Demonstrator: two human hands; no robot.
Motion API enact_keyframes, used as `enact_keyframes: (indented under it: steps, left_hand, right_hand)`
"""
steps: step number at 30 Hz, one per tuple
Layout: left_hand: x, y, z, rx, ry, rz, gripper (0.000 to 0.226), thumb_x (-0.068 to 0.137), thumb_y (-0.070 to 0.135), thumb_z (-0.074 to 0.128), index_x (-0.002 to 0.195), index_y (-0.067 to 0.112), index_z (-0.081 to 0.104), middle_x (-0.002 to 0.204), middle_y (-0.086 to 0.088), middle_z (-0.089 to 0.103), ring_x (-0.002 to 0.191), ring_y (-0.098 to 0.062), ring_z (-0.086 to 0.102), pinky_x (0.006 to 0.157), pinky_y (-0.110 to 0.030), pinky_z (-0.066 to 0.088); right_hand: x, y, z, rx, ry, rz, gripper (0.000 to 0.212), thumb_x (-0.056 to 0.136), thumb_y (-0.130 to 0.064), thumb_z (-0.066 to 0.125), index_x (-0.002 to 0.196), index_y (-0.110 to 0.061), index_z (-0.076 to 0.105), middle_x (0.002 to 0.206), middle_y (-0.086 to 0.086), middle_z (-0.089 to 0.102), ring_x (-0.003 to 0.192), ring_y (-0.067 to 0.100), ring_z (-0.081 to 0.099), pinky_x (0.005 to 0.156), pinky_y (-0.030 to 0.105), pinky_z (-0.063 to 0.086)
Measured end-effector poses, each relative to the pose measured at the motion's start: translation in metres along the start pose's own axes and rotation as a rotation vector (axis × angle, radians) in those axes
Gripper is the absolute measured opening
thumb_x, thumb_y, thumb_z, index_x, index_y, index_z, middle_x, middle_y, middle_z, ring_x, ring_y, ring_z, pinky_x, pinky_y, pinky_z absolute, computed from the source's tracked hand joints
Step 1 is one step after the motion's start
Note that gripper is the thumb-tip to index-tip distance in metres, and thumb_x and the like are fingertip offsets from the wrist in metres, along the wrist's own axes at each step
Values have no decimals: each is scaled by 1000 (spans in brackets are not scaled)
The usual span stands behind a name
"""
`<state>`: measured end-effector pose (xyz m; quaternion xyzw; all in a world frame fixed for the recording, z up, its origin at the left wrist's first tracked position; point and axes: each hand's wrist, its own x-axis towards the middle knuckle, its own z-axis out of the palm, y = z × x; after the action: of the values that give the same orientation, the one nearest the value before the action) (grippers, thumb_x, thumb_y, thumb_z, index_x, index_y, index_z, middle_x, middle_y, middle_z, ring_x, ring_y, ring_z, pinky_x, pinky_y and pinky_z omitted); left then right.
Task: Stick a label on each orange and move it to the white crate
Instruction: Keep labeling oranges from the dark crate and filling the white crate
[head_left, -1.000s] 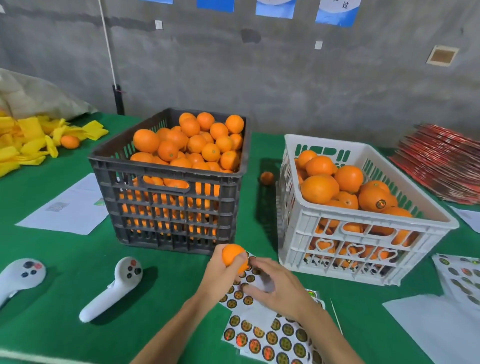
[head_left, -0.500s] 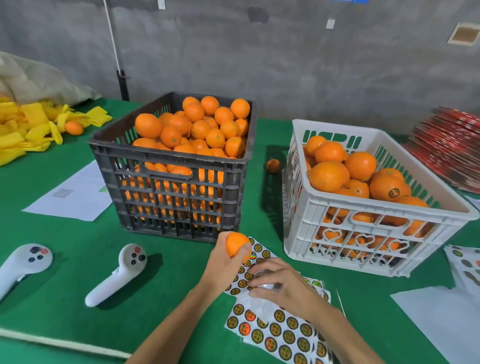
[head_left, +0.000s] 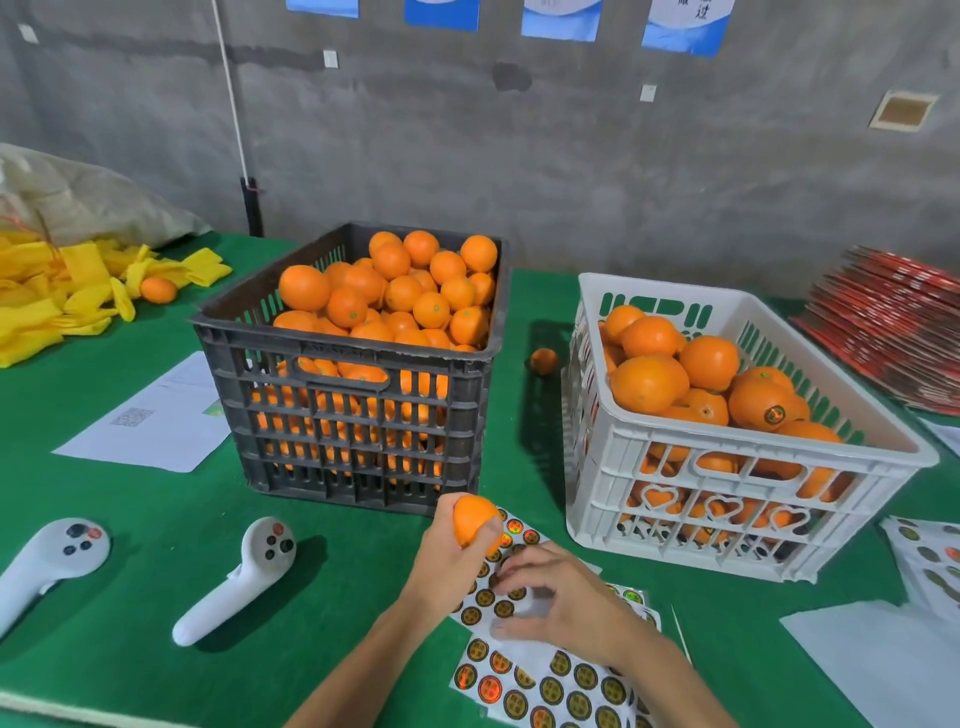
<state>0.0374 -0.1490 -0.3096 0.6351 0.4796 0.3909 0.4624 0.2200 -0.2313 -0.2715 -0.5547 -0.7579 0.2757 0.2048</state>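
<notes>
Since a second ago the right hand (head_left: 563, 597) has curled its fingertips onto the sticker sheet (head_left: 545, 670), apparently peeling a label, left hand (head_left: 457, 558) still gripping the orange (head_left: 474, 521) just above it, white crate (head_left: 727, 519) next.

Your left hand (head_left: 457, 561) holds an orange (head_left: 475, 525) at the centre of the bench (head_left: 156, 509), over the label sheet (head_left: 545, 670) where your right hand (head_left: 561, 597) rests. The full crate (head_left: 353, 415) stands at 11 o'clock, the slotted crate (head_left: 727, 493) at 2 o'clock, a loose orange (head_left: 543, 361) between them. Two controllers (head_left: 239, 577) lie at 9 o'clock, a paper sheet (head_left: 150, 421) behind them. Foam nets (head_left: 62, 291) lie at 10 o'clock, flat cartons (head_left: 893, 332) stacked beyond the slotted crate.
</notes>
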Motion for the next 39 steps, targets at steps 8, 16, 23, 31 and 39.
enact_keyframes:
  steps: [8,16,23,31,39]
  left_hand:
    - [-1,1,0,15,-6,-13,35,93,54,69,119,43,48,101,11,67,85,6,66,66,-6,48]
    - [-2,4,-1,15,-29,-33,38,93,53,70,121,43,47,105,10,66,85,6,66,66,-12,49]
    - [-16,48,-3,-230,-57,79,58,83,72,69,129,40,52,118,7,65,100,-1,68,81,-14,53]
    - [2,117,-8,-505,-184,101,57,80,77,69,126,45,59,127,2,67,119,-17,67,104,-43,55]
    - [41,220,-10,-301,-335,213,105,65,97,57,150,36,43,148,3,55,133,-11,58,117,-45,44]
  right_hand:
    - [0,-5,-1,113,97,-51,23,92,-53,70,102,-36,80,110,-22,71,111,9,59,96,30,48]
    - [5,-8,5,359,426,243,17,97,-26,67,84,-33,74,85,-5,73,79,11,68,82,44,57]
    - [18,-47,-12,-181,816,-1,12,102,-28,60,105,-24,71,107,-19,63,91,-2,61,77,19,52]
    - [7,-82,-68,-296,800,-266,45,102,-39,54,141,-17,60,144,-7,57,126,5,57,99,27,54]
    - [15,-91,-149,-211,903,-180,75,90,-51,70,152,-18,44,151,-2,51,134,11,52,105,21,46]
